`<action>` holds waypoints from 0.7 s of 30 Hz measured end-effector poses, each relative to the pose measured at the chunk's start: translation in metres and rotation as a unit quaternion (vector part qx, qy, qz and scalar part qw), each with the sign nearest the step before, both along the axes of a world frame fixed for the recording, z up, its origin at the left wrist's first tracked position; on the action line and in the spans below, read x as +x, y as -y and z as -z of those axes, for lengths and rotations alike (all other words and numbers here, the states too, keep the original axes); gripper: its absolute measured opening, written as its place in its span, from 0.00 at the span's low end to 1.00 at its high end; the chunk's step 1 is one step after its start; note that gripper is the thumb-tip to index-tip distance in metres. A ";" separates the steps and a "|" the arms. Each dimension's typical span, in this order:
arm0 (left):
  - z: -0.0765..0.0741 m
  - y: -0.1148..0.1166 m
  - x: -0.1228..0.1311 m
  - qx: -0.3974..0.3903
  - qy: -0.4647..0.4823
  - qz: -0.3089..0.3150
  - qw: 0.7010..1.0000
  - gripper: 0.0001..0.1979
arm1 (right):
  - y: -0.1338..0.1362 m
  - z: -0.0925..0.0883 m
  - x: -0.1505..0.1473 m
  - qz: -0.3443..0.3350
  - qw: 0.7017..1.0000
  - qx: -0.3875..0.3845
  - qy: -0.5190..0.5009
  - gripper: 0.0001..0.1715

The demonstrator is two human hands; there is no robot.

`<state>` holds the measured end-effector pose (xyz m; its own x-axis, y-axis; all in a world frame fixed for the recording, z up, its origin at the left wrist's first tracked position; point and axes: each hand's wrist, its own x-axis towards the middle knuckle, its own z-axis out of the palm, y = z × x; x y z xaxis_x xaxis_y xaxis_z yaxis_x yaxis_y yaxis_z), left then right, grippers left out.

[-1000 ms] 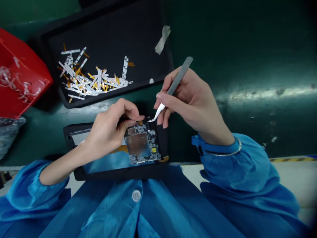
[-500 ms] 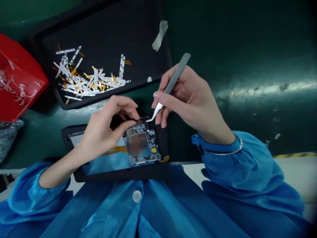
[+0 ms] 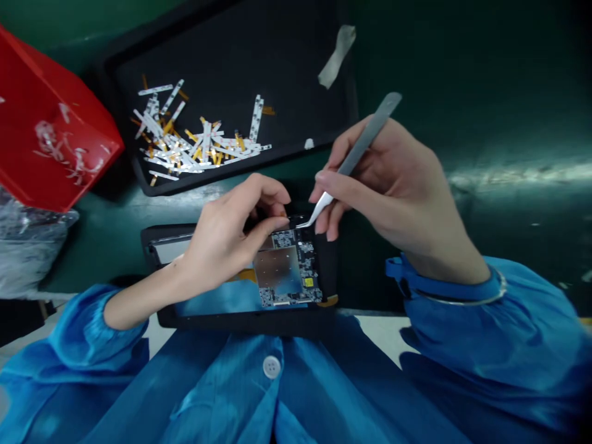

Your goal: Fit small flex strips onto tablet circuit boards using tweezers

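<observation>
An opened black tablet (image 3: 240,319) lies in front of me with its circuit board (image 3: 289,271) and metal shield exposed. My left hand (image 3: 226,237) rests on it, thumb and fingers pinched at the board's top edge on something too small to make out. My right hand (image 3: 393,185) grips steel tweezers (image 3: 356,154); their tip touches the board's top edge right beside my left fingertips.
A black tray (image 3: 296,74) behind the tablet holds several white and orange flex strips (image 3: 194,139) and a scrap of tape (image 3: 337,55). A red bin (image 3: 46,129) stands at the left above a plastic bag (image 3: 28,246). Dark green surface stretches right.
The view has shifted so everything sits further right in the picture. Both hands keep their pose at the board's top edge, the left fingers pinching slightly tighter.
</observation>
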<state>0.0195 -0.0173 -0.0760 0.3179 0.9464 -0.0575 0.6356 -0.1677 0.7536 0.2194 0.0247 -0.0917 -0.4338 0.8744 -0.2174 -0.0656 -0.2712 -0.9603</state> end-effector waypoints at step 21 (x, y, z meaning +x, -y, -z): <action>0.009 0.007 0.000 -0.007 0.101 -0.046 0.994 0.07 | -0.001 0.004 0.002 -0.018 1.000 0.005 -0.025 0.14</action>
